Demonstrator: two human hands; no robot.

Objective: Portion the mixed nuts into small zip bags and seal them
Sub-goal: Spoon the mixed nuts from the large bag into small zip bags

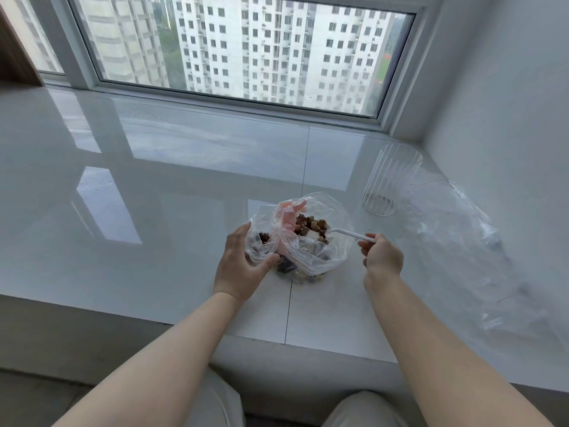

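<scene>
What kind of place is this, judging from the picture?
Probably a high-rise flat: a person sits at a glossy tiled window ledge, the window shows apartment towers, and a ribbed glass stands nearby.

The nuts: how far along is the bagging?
Early. No filled, sealed small bag shows. In hand: the left hand holds the big bag of nuts open while the right hand dips a white spoon in. Left: filling and sealing the clear bags lying beside the glass.

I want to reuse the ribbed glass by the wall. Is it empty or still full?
Nearly empty: the glass stands upright, clear through its walls, with only a few dark bits at its bottom.
</scene>
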